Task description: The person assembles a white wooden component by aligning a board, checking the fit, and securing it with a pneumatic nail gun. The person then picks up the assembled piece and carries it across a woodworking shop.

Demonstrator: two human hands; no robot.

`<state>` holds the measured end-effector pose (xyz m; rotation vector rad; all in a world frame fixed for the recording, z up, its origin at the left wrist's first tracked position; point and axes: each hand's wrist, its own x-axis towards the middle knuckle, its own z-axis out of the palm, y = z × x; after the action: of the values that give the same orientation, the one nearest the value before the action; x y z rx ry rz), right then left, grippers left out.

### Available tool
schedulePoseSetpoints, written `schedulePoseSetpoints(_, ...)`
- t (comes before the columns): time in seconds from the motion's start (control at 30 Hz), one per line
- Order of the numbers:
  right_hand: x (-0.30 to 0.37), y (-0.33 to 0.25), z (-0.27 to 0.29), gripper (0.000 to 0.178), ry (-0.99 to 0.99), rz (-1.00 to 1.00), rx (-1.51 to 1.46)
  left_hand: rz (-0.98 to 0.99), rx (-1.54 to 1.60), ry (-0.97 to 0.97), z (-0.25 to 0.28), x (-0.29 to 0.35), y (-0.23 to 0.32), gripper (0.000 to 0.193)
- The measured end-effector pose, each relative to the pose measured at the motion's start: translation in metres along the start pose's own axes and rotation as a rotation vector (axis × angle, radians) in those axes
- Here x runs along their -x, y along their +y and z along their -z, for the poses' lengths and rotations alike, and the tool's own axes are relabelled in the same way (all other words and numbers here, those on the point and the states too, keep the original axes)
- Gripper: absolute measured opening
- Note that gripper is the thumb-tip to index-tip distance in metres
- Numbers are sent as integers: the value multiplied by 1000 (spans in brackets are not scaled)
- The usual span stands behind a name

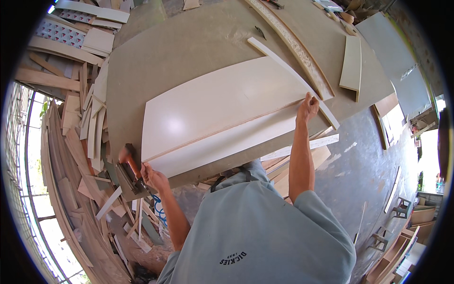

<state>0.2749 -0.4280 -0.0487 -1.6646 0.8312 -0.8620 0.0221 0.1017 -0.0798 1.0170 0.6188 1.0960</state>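
Note:
A broad white board [213, 97] with a raw brown near edge lies over the workbench. Below that edge, on my side, shows a second white surface [231, 142]; whether it is a separate board is hard to tell. My left hand [155, 179] pinches the board's near left corner. At the opposite end, the fingers of my right hand [308, 108] close on the near right corner. Beside my left hand lies a nail gun [130, 163] with an orange-brown body and dark magazine. A narrow white strip [288, 73] runs along the board's right end, close to my right hand.
Beyond the strip, a long brown-edged plank [295, 47] lies on the workbench [130, 71]. Another pale board [351, 66] is at the bench's right side. Wood offcuts [92, 128] crowd the left, and a blue hose [160, 210] hangs below the near left corner.

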Motion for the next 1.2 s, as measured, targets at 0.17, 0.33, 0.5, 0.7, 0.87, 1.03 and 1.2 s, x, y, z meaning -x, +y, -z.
schedulePoseSetpoints(0.17, -2, 8, -5, 50, 58, 55, 105, 14, -74, 36, -4, -1, 2, 14)
schedulePoseSetpoints(0.33, -1, 8, 4, 51, 28, 119, 122, -201, -638, 23, -24, 19, 25, 29)
schedulePoseSetpoints(0.5, -6, 0, 14, 52, -101, 41, 93, -569, -748, -599, -123, 72, 43, 45)
schedulePoseSetpoints(0.7, -6, -3, 13, 41, -96, 77, 61, -697, -1270, -1361, -266, 168, 4, 73)
schedulePoseSetpoints(0.87, -11, 14, 17, 33, -227, 8, -273, -671, -1329, -1398, -274, 187, -22, 70)
schedulePoseSetpoints(1.03, -8, 21, 24, 29, -339, -88, -448, -714, -1326, -1348, -265, 190, -18, 64)
schedulePoseSetpoints(1.2, -20, 37, 29, 29, -405, -184, -665, -689, -1309, -1302, -268, 196, -15, 61)
